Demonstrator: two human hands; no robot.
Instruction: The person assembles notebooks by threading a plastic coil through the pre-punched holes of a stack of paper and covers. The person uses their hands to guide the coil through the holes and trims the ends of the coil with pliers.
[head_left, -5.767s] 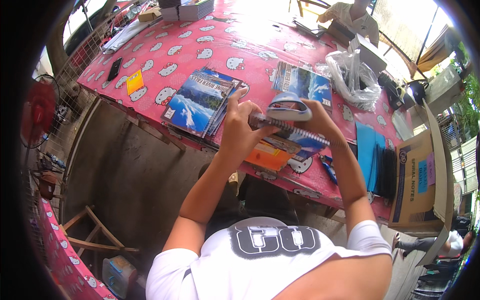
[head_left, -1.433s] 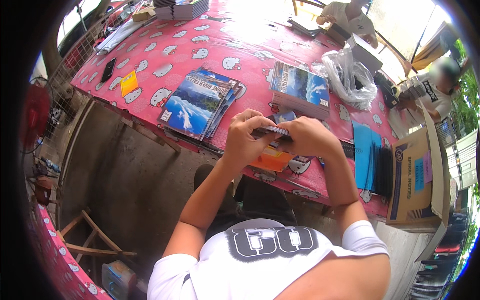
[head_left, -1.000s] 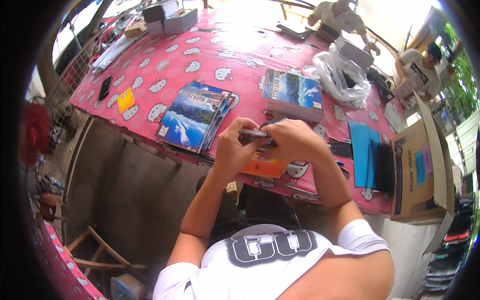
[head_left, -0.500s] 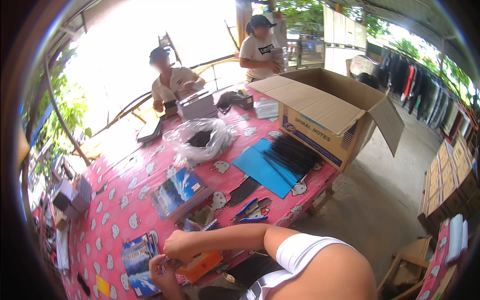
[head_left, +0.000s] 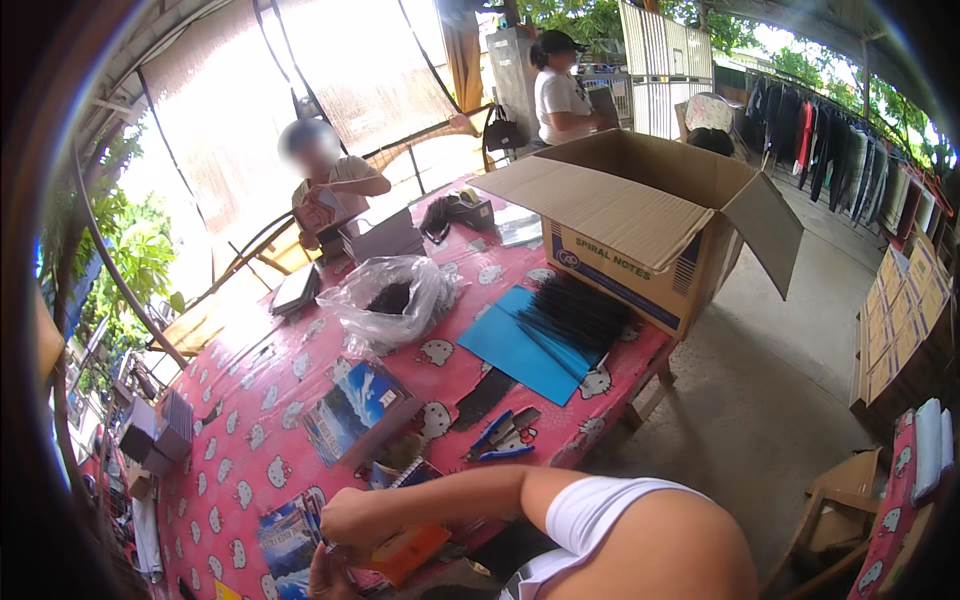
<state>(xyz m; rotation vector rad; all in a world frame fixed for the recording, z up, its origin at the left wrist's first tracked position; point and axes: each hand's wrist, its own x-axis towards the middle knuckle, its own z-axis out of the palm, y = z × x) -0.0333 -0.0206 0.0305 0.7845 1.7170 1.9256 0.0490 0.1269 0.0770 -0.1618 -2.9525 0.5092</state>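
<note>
Low in the view, my right hand (head_left: 345, 516) is closed, its forearm crossing from the right. My left hand (head_left: 326, 576) is just below it, fingers bent in toward the right hand. Whatever the fingers pinch is too small and hidden to name. An orange sheet or cover (head_left: 412, 556) shows beneath my right forearm. Left of my hands lie several notebooks with blue picture covers (head_left: 285, 548). Beyond my forearm sits a neat stack of similar notebooks (head_left: 357, 408). Partly behind the arm is another notebook (head_left: 415, 474). Blue-handled pliers (head_left: 503, 436) rest right of the stack.
A pink patterned cloth (head_left: 240, 440) covers the table. Black binding coils (head_left: 570, 312) lie on blue sheets (head_left: 515, 345), beside a large open carton (head_left: 625, 255). A plastic bag (head_left: 390, 300) holds something black. A seated person (head_left: 335, 190) and a standing person (head_left: 565, 105) are beyond.
My hands stay together, working close at the same spot. The seated person has raised both hands. The standing person has turned and moved to the right. The whole view has shifted slightly.
</note>
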